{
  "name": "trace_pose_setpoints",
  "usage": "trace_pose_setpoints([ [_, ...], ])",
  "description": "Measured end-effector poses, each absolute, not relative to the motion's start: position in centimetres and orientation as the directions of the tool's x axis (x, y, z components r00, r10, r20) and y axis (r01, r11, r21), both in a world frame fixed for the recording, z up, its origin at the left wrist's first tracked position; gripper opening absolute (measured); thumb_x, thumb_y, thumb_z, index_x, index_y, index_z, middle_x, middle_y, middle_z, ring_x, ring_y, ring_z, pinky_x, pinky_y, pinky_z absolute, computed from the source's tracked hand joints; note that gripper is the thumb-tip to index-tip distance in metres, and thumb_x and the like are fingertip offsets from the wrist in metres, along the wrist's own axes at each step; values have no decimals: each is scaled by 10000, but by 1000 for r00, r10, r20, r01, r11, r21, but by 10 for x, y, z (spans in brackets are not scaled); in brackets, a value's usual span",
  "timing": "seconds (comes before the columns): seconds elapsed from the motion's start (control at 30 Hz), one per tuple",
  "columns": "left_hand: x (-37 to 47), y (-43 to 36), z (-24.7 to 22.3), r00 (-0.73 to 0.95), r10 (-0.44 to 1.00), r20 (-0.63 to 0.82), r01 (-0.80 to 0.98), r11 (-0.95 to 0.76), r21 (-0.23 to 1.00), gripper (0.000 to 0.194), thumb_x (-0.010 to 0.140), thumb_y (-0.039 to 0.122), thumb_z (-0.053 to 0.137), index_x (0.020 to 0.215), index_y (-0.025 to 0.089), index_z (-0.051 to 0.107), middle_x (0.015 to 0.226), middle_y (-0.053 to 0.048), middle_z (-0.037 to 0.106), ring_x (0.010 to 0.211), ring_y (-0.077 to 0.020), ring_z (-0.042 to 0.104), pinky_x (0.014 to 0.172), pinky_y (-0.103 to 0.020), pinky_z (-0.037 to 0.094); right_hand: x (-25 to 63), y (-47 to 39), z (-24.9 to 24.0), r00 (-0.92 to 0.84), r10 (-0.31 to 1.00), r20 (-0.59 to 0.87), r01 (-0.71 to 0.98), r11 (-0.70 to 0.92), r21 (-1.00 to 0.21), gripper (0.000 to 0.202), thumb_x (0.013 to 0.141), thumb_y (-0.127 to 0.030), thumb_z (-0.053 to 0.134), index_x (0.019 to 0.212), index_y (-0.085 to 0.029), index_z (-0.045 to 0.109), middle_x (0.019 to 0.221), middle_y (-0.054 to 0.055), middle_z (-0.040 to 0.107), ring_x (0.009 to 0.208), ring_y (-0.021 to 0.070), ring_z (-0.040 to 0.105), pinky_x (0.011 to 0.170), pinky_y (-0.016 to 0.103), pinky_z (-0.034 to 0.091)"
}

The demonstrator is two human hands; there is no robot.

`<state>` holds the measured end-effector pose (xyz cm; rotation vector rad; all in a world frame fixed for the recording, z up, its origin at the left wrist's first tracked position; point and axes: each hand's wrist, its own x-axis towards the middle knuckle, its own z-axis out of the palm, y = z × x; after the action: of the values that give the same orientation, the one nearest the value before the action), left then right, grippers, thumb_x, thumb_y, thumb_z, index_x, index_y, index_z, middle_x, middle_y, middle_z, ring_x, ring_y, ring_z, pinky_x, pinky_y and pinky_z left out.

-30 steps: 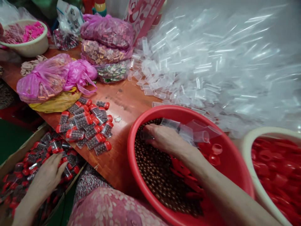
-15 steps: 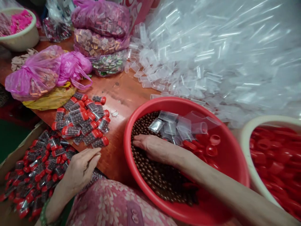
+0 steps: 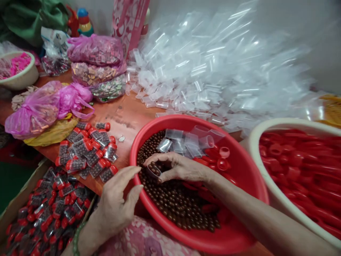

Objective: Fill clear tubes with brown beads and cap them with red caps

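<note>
My right hand [image 3: 179,167] is inside a red basin [image 3: 146,209], its fingers wrapped round a small clear plastic container [image 3: 153,171] filled with brown beads. The container's open end faces my left hand. Loose brown beads [image 3: 183,209] lie heaped on the basin's left side, under and around the hand. Behind the hand are empty clear containers [image 3: 191,142] and red caps [image 3: 223,163]. My left hand [image 3: 117,197], a green bead bracelet at its wrist, hovers at the basin's left rim with thumb and fingers apart and nothing between them.
Filled, red-capped containers [image 3: 87,151] lie piled on the table, and more fill a cardboard box [image 3: 5,206] at lower left. A white tub [image 3: 255,142] of red caps stands right. Clear containers [image 3: 191,78] heap behind; pink bags [image 3: 34,110] sit at left.
My right hand has lifted from the beads and now shows a filled container. My left hand has moved right to the basin's rim and opened. The view has tilted up and shifted right.
</note>
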<state>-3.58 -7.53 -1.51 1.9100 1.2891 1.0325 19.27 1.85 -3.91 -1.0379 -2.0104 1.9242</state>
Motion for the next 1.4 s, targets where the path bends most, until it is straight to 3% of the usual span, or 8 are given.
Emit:
trace_pose_setpoints([
  [0.2,-6,-48,-11,393,918,48,367,-205,907,595,883,192,566,1440,109,372,1468,-176,461,1357,-267,451,1144,-450,384,204,16,-12,-708,694,-130,205,25,-979,413,695,-483,788,1025,-244,718,1238,55,532,1192,231,496,1080,437,313],
  [0.33,4,-29,-2,480,876,37,275,-191,942,592,859,189,611,1423,163,432,1472,-134,460,1361,-261,437,1164,-436,342,210,12,-2,-666,743,-61,185,86,-979,447,688,-565,765,1006,-253,729,1169,47,503,1187,227,470,1077,447,303],
  [0.47,11,-20,5,512,859,-7,266,-152,952,403,840,185,641,1243,177,626,1346,-109,576,1249,-254,536,1099,-383,404,216,10,3,-636,772,-18,176,122,-977,448,693,-584,749,974,-235,731,1078,33,490,1081,206,482,1016,430,345],
  [0.67,13,-18,4,564,809,-170,156,98,983,185,839,226,669,1000,152,722,1015,-65,724,953,-195,656,900,-291,494,221,7,7,-644,763,57,91,151,-984,411,684,-532,782,925,-203,729,1030,25,493,991,176,483,925,370,389],
  [0.83,17,-16,3,538,808,-242,30,269,963,242,739,317,781,892,137,731,888,-50,738,863,-181,667,824,-266,504,221,7,9,-670,740,62,57,135,-989,431,692,-523,781,972,-200,726,1059,28,506,1011,173,501,931,370,396],
  [1.17,24,-17,-10,530,813,-240,-87,333,939,351,715,422,795,913,140,733,859,-66,752,839,-192,681,807,-286,518,222,4,9,-640,767,54,111,162,-980,399,741,-482,761,998,-180,717,946,28,590,924,172,557,845,332,440],
  [1.3,21,-18,-12,519,828,-213,-150,334,931,317,708,402,807,866,139,728,850,-68,760,801,-191,700,782,-291,540,223,0,16,-604,797,3,138,108,-984,510,728,-493,764,1143,-211,672,956,24,623,891,174,588,818,321,472],
  [1.4,16,-17,-10,519,832,-194,-185,332,925,276,719,358,807,872,147,716,846,-62,762,791,-184,711,766,-284,554,234,-4,17,-473,881,-33,234,89,-968,571,743,-477,748,1239,-223,623,896,14,640,801,166,601,740,298,498],
])
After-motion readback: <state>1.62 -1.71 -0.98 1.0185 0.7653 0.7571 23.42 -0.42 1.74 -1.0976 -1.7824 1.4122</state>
